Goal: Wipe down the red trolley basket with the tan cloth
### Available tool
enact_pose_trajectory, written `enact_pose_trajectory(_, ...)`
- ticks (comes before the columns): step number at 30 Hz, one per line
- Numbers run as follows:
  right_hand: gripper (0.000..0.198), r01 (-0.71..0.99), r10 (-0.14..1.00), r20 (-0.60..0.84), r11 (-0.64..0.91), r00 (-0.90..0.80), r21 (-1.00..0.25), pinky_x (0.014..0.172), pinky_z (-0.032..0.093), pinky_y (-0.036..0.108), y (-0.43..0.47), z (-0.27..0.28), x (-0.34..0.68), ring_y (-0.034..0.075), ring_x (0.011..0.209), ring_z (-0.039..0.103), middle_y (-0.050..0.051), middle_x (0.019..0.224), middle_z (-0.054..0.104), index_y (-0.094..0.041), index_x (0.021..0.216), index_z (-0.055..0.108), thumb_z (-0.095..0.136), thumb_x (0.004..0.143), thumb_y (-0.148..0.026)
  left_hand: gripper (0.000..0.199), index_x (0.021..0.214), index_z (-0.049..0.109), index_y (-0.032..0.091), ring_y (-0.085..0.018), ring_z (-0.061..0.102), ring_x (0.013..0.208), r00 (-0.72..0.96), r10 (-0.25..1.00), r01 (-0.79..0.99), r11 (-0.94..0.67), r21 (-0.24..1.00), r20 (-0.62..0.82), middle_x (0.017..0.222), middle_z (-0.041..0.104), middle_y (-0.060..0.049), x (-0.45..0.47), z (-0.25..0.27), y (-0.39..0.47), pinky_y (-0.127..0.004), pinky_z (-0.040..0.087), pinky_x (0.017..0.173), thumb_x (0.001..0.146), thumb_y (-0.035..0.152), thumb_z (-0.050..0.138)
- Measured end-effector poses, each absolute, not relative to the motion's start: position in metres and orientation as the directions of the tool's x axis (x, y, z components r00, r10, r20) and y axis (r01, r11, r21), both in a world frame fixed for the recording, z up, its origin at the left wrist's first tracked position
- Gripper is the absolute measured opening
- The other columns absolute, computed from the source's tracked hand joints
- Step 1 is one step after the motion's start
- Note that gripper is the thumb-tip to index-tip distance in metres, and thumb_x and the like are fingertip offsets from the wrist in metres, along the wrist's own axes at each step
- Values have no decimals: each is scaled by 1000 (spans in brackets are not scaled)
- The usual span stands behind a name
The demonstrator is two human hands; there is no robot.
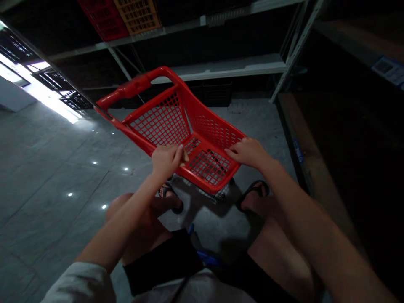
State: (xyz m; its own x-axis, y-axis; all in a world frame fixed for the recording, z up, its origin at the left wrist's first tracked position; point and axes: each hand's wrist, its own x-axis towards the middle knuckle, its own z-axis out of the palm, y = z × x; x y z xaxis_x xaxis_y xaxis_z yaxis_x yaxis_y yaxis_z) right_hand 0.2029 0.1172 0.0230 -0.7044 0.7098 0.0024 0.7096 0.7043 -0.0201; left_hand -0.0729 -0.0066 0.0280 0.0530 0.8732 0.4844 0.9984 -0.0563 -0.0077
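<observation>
A red plastic shopping cart (202, 141) with grid-like walls stands between my feet, its handle (132, 86) at the far left end. My left hand (167, 159) is closed over the cart's left rim near the front corner. Pale fingertips or a small pale item show just inside that rim; I cannot tell which. On the opposite rim, at the front right corner, my right hand (246, 150) is wrapped with its fingers reaching inward. The basket's grid floor shows, with nothing lying on it.
Behind the cart runs a metal rack (227, 69) holding a red crate (105, 19) and a yellow crate (139, 16). Dark shelving with a ledge (315, 168) borders the right. Something blue (208, 257) lies low between my legs. Grey tiled floor (63, 168) spreads left.
</observation>
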Motion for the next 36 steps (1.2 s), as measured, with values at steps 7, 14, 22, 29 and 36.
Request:
enact_pose_trajectory(7,48,626,609,-153,770,-778,-120,68,44,29,101,26,200,21,78,74,10,86,81,-20,90,81,41,102,-44,43,61,58,22,-13,50,52,386,755,897,-441,-25,529,56,62,1,-8,14,-44,-34,32,58,100,27,42)
enact_pose_trajectory(14,53,632,610,-208,773,-765,-55,68,46,31,91,28,185,28,91,77,17,92,81,-15,96,80,35,105,-41,46,60,55,22,-15,52,52,493,793,855,-517,-35,358,55,59,-2,-68,20,-8,-34,35,60,100,30,33)
enact_pose_trajectory(22,61,487,479,-88,861,-873,-148,70,46,29,61,27,153,24,91,76,16,97,81,-15,101,79,27,108,-45,46,82,69,20,-23,68,86,374,919,927,-367,-77,125,91,75,-10,-116,39,14,-39,48,79,102,33,30)
enact_pose_trajectory(29,49,354,358,-9,916,-934,-188,65,42,30,48,23,140,23,80,74,15,87,80,-13,105,77,34,107,-39,32,99,71,23,-19,69,103,624,761,778,-625,56,-177,105,76,-6,-110,51,-3,-33,51,93,101,30,40)
enact_pose_trajectory(36,47,206,200,-51,950,-979,-236,67,43,29,45,36,147,23,80,73,14,83,79,-13,97,80,45,104,-44,22,108,72,30,-22,65,114,607,715,750,-659,-45,-348,121,73,-3,-129,79,80,-37,43,105,95,41,58)
